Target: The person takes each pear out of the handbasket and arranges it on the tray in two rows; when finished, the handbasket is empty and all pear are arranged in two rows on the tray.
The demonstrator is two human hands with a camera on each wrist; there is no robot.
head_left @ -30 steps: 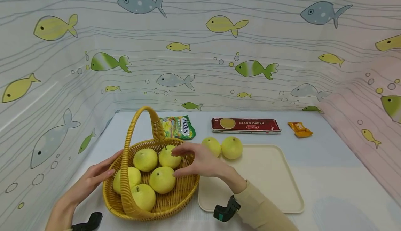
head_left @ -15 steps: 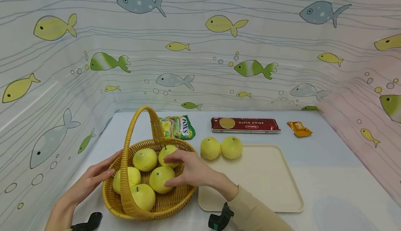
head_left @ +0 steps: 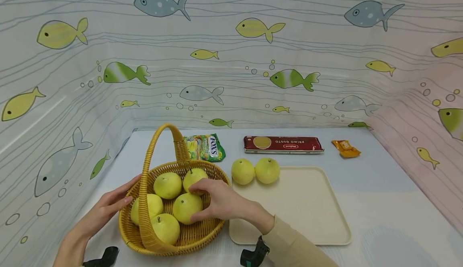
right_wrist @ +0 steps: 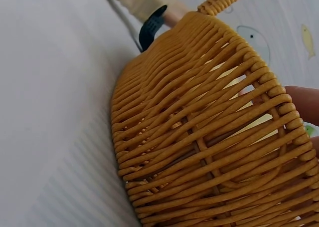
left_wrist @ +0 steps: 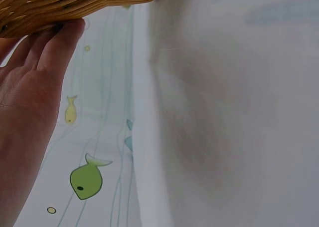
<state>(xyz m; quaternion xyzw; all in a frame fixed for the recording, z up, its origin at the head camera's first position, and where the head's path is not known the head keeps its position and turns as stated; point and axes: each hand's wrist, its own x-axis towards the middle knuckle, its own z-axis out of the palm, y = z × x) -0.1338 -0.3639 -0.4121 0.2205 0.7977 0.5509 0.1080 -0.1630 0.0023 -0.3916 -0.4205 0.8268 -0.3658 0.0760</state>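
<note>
A golden wicker basket (head_left: pixel 207 235) with a tall handle stands at left of the table, several round yellow pears inside. Against its left side rests my left hand (head_left: pixel 105 208), fingers fairly straight; the left wrist view shows those fingers (left_wrist: pixel 60 50) touching the wicker. Inside the basket, my right hand (head_left: pixel 224 200) holds the front-right pear (head_left: pixel 186 208), thumb on its near side and fingers curled over its far side. Another pear (head_left: pixel 193 177) lies just behind those fingers. Basket wicker (right_wrist: pixel 209 137) fills much of the right wrist view and hides most of that hand.
Right of the basket lies a cream tray (head_left: pixel 300 206); two pears (head_left: pixel 243 171) sit at its back-left corner. Farther back are a green candy bag (head_left: pixel 206 147), a dark red biscuit pack (head_left: pixel 283 144) and a small orange packet (head_left: pixel 346 148). Fish-patterned curtains enclose the table.
My right hand has moved left and slightly down inside the basket, its thumb and fingers closing in on the front-right pear. The left hand stays against the basket.
</note>
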